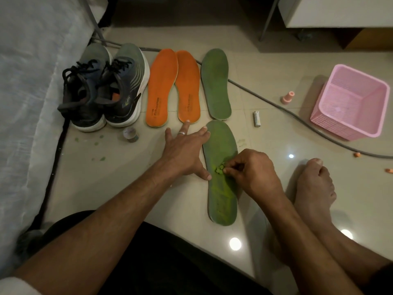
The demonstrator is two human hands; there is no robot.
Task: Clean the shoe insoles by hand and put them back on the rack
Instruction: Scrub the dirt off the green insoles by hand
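A green insole [221,143] lies lengthwise on the tiled floor in front of me. My left hand [185,152] lies flat beside it with spread fingers, index finger and thumb touching its left edge. My right hand [253,171] rests on the insole's middle, its fingertips pinching a small clump of light green crumbled material [220,168]. A second green insole [215,84] lies further away. Left of it two orange insoles [162,88] [188,86] lie side by side.
A pair of dark sneakers [104,88] stands at the left by a white bed. A pink mesh basket [353,103] sits at right, with a grey cable [276,105] crossing the floor. A battery [257,118], a small jar [130,134] and my bare foot [314,188] are nearby.
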